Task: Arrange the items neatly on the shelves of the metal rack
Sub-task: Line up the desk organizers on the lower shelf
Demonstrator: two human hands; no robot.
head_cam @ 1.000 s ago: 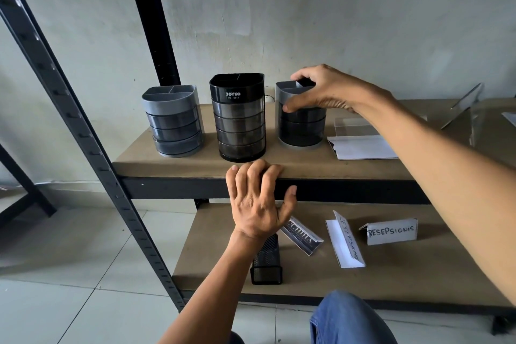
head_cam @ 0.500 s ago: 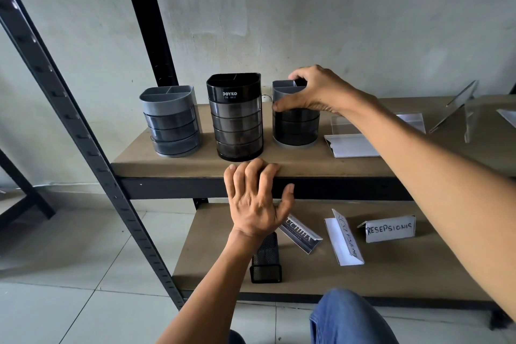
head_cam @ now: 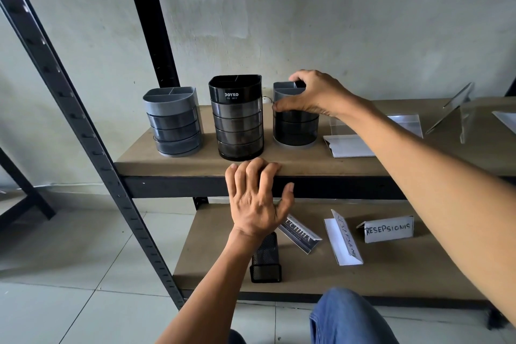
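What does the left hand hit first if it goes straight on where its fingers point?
The black pen holder on the upper shelf, just past the fingertips of the left hand; nothing shows between them, though depth is unclear. The right hand grips the grey-rimmed holder beside it.

Office storeroom: metal rack (head_cam: 95,145), pen organizers (head_cam: 237,120), "RESEPSIONIS" desk sign (head_cam: 388,229), bare wall (head_cam: 335,22), tiled floor (head_cam: 69,274).

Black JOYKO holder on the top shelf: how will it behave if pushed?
Likely stiff: the holder looks like hard plastic. Probably light, as nothing sticks out of its top. It stands taller than wide, so a push near the rim may tip it.
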